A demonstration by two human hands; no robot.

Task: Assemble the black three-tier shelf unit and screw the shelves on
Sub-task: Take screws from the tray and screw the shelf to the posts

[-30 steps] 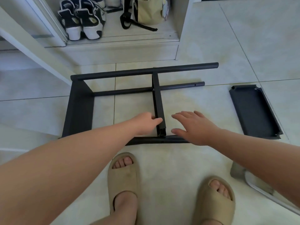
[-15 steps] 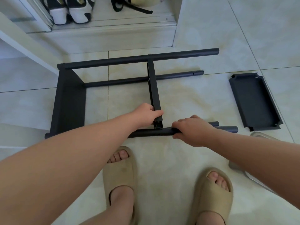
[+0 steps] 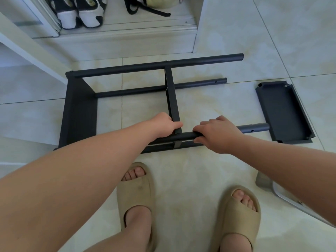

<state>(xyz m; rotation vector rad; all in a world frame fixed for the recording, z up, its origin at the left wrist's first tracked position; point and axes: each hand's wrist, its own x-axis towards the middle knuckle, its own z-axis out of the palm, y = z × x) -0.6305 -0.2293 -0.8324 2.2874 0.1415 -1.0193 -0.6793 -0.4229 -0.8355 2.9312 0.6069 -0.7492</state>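
Black shelf unit [image 3: 127, 69] lies on its side on the tiled floor [image 3: 200, 171], directly ahead of the person's beige slippers [image 3: 135, 193].

- The end shelf [image 3: 80, 113] is fitted at the left end of the poles.
- The middle shelf [image 3: 171, 95] stands on edge partway along the poles.
- The right ends of the poles carry no shelf.

Left hand [image 3: 166, 124]: fingers closed on the near end of the middle shelf, just above where it meets the near pole [image 3: 254, 128]. The thumb lies against the panel.

Right hand [image 3: 218, 133]: fully wrapped round the near pole just right of the middle shelf, fingers curled over the top and thumb beneath.

A loose shelf [image 3: 283, 111] lies flat on the floor just beyond the pole ends, at the right, apart from both hands.

Black-and-white sneakers [image 3: 80, 13] sit on a raised ledge behind the unit.
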